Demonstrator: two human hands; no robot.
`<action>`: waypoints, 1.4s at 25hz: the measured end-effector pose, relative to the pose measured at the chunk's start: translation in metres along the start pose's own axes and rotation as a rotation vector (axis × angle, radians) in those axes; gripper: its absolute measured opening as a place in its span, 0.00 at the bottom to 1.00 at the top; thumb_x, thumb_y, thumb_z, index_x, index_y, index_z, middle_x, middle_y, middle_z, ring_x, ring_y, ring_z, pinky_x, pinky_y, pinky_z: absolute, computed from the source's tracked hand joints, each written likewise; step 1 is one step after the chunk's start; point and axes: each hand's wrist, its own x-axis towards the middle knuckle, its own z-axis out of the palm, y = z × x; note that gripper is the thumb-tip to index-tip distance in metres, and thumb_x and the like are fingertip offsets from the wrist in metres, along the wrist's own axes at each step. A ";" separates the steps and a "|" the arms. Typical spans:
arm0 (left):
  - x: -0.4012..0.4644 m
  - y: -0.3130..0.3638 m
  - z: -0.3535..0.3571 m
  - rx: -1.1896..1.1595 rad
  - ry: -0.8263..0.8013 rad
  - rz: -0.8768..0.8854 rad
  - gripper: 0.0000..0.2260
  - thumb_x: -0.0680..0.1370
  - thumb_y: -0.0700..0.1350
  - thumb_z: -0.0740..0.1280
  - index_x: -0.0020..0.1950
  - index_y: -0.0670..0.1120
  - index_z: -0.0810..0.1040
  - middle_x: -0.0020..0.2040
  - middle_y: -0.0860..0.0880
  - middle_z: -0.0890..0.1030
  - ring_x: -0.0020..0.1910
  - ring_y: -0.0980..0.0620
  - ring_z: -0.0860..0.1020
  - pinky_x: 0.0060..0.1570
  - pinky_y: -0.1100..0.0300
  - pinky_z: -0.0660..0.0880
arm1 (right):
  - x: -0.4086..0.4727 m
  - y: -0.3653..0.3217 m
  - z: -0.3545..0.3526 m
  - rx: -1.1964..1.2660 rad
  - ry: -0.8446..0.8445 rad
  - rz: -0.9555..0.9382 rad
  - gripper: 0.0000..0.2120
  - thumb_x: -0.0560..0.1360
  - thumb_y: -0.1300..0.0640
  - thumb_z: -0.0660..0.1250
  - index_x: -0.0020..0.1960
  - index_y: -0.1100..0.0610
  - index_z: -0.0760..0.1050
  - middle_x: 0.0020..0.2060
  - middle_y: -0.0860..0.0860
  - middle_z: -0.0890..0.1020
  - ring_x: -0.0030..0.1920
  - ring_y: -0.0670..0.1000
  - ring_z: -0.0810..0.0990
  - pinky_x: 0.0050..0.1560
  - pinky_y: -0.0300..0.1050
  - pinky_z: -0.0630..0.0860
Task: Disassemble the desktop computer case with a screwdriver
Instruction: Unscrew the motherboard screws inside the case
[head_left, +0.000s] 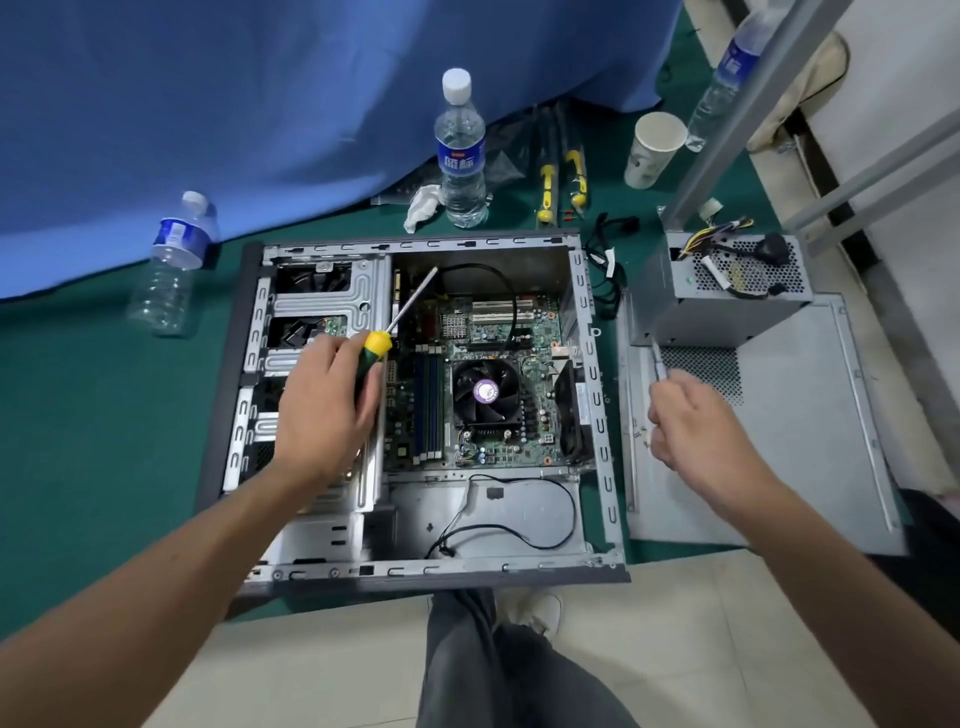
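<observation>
Clearly the left hand (324, 410) gripped the yellow-and-green-handled screwdriver (387, 332); the right hand (696, 426) pinched a thin metal piece (657, 358); its raised tip might scrape the green motherboard (498, 384).

Case (602, 395): grey steel desktop tower, lying flat on its side on green floor covering, open side up. Interior exposed: motherboard (498, 384) with round black fan (485, 392) at centre, drive cage (322, 306) at left, loose black cables along the near compartment.

Side panel (795, 457): detached, flat on the floor just right of the case.

Power supply (727, 291): removed, standing on the panel's far end, wires trailing from the top.

Screwdriver (387, 338): yellow-and-green handle, long steel shaft angled over the motherboard, tip pointing away, gripped in the left hand (327, 405).
</observation>
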 end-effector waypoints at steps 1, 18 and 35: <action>0.001 -0.003 0.001 0.010 0.012 0.002 0.16 0.83 0.47 0.60 0.66 0.40 0.73 0.48 0.44 0.73 0.45 0.51 0.67 0.42 0.57 0.65 | -0.011 -0.014 0.005 -0.016 -0.023 -0.089 0.16 0.83 0.53 0.51 0.38 0.55 0.66 0.32 0.49 0.69 0.29 0.46 0.67 0.32 0.44 0.65; 0.001 -0.005 0.009 0.053 0.082 -0.051 0.16 0.81 0.49 0.60 0.61 0.40 0.76 0.44 0.43 0.72 0.43 0.47 0.68 0.41 0.62 0.56 | 0.029 -0.045 0.202 -1.006 -0.621 -0.739 0.08 0.71 0.71 0.61 0.40 0.59 0.73 0.42 0.58 0.80 0.41 0.59 0.79 0.36 0.47 0.69; 0.002 -0.006 0.010 0.072 0.082 -0.063 0.15 0.81 0.49 0.61 0.61 0.41 0.76 0.44 0.43 0.72 0.42 0.47 0.68 0.40 0.61 0.55 | 0.043 -0.033 0.222 -1.147 -0.634 -0.887 0.13 0.77 0.65 0.57 0.54 0.59 0.79 0.53 0.54 0.82 0.49 0.56 0.80 0.38 0.45 0.67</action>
